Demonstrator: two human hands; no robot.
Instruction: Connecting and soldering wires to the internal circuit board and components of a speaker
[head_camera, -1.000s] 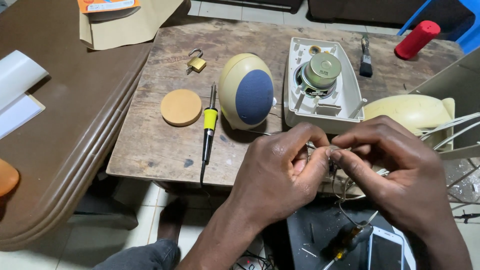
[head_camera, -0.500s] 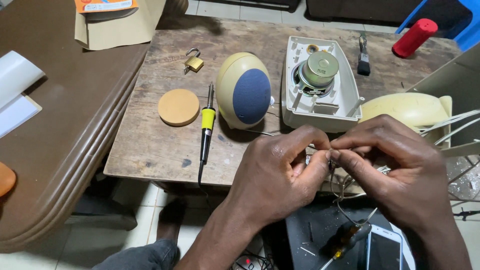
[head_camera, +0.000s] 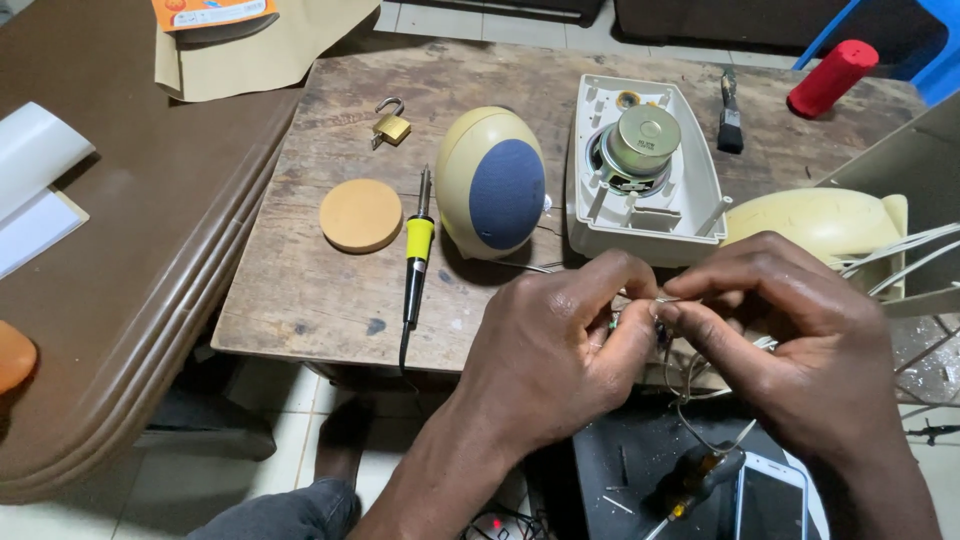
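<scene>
My left hand (head_camera: 560, 345) and my right hand (head_camera: 790, 345) meet at the front edge of a worn wooden table (head_camera: 330, 290). Both pinch thin wires (head_camera: 668, 300) between thumb and fingertips; a small dark part sits half hidden between the fingers. More thin wires (head_camera: 690, 400) hang down below my hands. Just behind them lie an opened white speaker housing (head_camera: 680, 215) with its round driver (head_camera: 640, 140) showing and a cream egg-shaped speaker (head_camera: 495, 185) with a blue grille.
A soldering iron with a yellow grip (head_camera: 417, 250), a round tan disc (head_camera: 360, 214) and a brass padlock (head_camera: 391, 124) lie to the left. A red cylinder (head_camera: 830, 78), a cream shell (head_camera: 815, 220), a phone (head_camera: 770, 500), a screwdriver (head_camera: 690, 485) and a brown table (head_camera: 120, 250) surround them.
My hands stay together on the wires with only small finger shifts. The view has shifted slightly; nothing on the table has moved.
</scene>
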